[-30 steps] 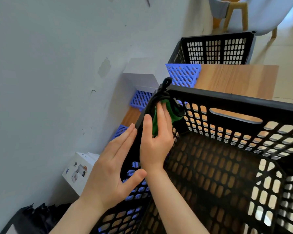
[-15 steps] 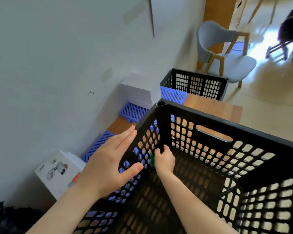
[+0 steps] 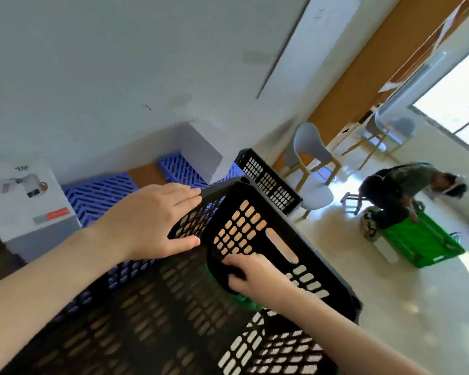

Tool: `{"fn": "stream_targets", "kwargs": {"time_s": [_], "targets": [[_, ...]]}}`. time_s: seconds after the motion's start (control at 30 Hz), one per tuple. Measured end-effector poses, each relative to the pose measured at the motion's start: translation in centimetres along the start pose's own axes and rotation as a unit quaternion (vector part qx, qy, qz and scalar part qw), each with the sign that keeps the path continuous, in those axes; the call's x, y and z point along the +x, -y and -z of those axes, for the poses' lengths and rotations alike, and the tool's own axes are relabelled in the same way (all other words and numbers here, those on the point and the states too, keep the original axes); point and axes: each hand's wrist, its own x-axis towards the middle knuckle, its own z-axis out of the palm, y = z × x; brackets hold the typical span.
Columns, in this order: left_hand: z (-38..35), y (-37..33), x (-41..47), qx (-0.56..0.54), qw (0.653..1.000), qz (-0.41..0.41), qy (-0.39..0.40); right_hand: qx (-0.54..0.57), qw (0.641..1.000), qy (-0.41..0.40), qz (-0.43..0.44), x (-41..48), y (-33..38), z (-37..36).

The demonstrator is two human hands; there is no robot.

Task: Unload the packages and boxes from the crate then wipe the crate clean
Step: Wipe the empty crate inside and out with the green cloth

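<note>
With nothing left inside it, the crate is past unloading and into the wiping step. It stands upright on the counter, its mouth open upward toward the viewer. Its long axis seems to run along the left wall, from the near side out to the far corner, so the wall with the handle slot is a short end.

The right hand is down inside, its grip clenched round a green cloth bunched low against that slotted end wall (where wall meets floor, by the look of it). The left hand lies flat, fingers straight, on the outside of the left wall near the far corner, its grip released and only bracing.

The next move probably calls for dragging the cloth along the end wall and over the floor grid. The left hand would need to hold the light crate from sliding.

Beside the crate lie blue folded crates carrying a printed white box and a plain white box. A second black crate is beyond them. Farther off are a chair and another person bent over a green crate on the floor.
</note>
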Motion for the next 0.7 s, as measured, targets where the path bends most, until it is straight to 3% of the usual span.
{"fn": "stream_targets", "kwargs": {"time_s": [0.07, 0.17, 0.27, 0.43, 0.6, 0.7], "targets": [[0.0, 0.0, -0.3, 0.006, 1.000, -0.008, -0.026, -0.118, 0.988, -0.059, 0.081, -2.3, 0.5, 1.5], [0.0, 0.1, -0.6, 0.001, 0.999, -0.012, -0.052, -0.291, 0.923, -0.149, 0.204, -4.0, 0.4, 4.0], [0.0, 0.4, -0.7, -0.023, 0.997, -0.008, -0.076, -0.393, 0.867, -0.181, 0.246, -3.2, -0.3, 6.3], [-0.1, 0.7, -0.9, -0.035, 0.993, -0.016, -0.109, -0.498, 0.824, -0.154, 0.223, 0.9, -0.7, 8.4], [-0.1, 0.8, -0.9, -0.034, 0.993, -0.017, -0.111, -0.565, 0.810, -0.069, 0.137, 4.8, -1.2, 9.0], [-0.1, 0.8, -0.9, -0.040, 0.993, -0.016, -0.106, -0.576, 0.807, -0.036, 0.129, 4.4, -2.8, 8.8]]}}
